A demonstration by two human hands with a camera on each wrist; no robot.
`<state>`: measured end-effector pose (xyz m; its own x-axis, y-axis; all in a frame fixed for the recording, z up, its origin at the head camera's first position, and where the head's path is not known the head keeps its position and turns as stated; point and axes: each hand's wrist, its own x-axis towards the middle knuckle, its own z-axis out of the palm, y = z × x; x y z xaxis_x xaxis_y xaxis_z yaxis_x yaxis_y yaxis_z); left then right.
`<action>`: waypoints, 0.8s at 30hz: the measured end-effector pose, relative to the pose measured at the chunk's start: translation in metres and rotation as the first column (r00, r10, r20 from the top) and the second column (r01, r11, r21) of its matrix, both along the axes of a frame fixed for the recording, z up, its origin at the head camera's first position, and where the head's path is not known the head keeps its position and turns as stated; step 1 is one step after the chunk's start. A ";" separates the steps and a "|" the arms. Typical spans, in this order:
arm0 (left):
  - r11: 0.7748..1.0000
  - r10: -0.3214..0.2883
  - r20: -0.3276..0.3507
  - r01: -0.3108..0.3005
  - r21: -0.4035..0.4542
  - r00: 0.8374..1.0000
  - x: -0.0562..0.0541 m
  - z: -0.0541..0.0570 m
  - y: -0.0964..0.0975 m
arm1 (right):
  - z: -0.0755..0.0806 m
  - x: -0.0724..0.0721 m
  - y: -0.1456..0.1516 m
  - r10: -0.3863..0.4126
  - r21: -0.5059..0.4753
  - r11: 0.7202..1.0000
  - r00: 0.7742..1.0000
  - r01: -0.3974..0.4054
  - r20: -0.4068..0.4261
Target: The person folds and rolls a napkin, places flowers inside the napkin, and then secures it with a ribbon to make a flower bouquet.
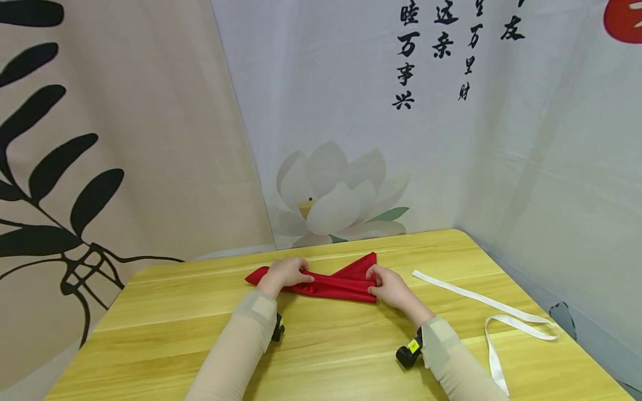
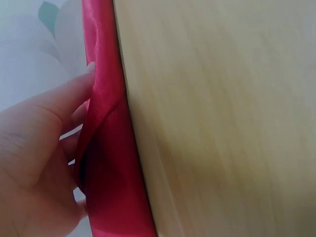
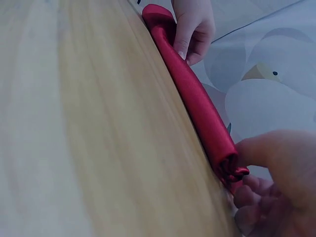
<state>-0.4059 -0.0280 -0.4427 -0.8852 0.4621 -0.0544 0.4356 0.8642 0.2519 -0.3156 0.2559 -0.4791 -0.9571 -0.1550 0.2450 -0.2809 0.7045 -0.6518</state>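
Observation:
A shiny red cloth lies across the table, folded into a long, narrow band with a pointed flap standing out at its upper right. Near its left end my left hand pinches the fabric between thumb and fingers. My right hand grips the right end with thumb and fingertips. In the right wrist view that end of the red cloth shows rolled layers, close by the right thumb. A loose fold of the red cloth droops beside the left fingers in the left wrist view.
On the right side of the wooden table lies a white ribbon, looped back on itself and trailing toward the front. A printed cloth backdrop hangs behind the table's far edge.

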 end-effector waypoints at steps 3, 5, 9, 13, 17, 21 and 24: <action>1.000 0.015 -0.006 -0.014 0.018 1.000 0.001 0.001 -0.004 | 0.001 0.000 0.000 0.048 0.044 0.998 0.998 -0.047 -0.026; 0.999 0.022 -0.014 -0.021 0.026 1.000 0.002 0.001 -0.006 | 0.001 0.000 0.001 0.074 0.052 0.996 0.997 -0.073 -0.018; 0.999 0.040 -0.035 -0.039 0.034 0.999 0.004 0.001 -0.011 | 0.001 0.000 0.005 0.113 0.041 0.993 0.993 -0.115 0.036; 0.999 0.047 -0.072 -0.045 0.026 0.996 0.007 0.000 -0.015 | -0.001 0.000 0.009 0.146 0.009 0.989 0.984 -0.147 0.103; 0.999 0.036 -0.131 -0.039 -0.024 0.991 0.011 0.001 -0.014 | 0.000 0.000 0.011 0.173 -0.025 0.985 0.973 -0.171 0.151; 0.998 -0.014 -0.173 0.002 -0.066 0.985 0.020 0.008 -0.006 | 0.002 -0.001 0.011 0.169 -0.030 0.986 0.970 -0.166 0.173; 0.995 -0.082 -0.159 0.071 -0.076 0.984 0.029 0.011 0.003 | 0.005 0.000 0.011 0.156 -0.020 0.988 0.973 -0.154 0.171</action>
<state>-0.3770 -0.0248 -0.4314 -0.8472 0.5287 0.0522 0.5310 0.8398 0.1126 -0.3154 0.2665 -0.4742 -0.9493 -0.3037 0.0807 -0.2699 0.6567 -0.7041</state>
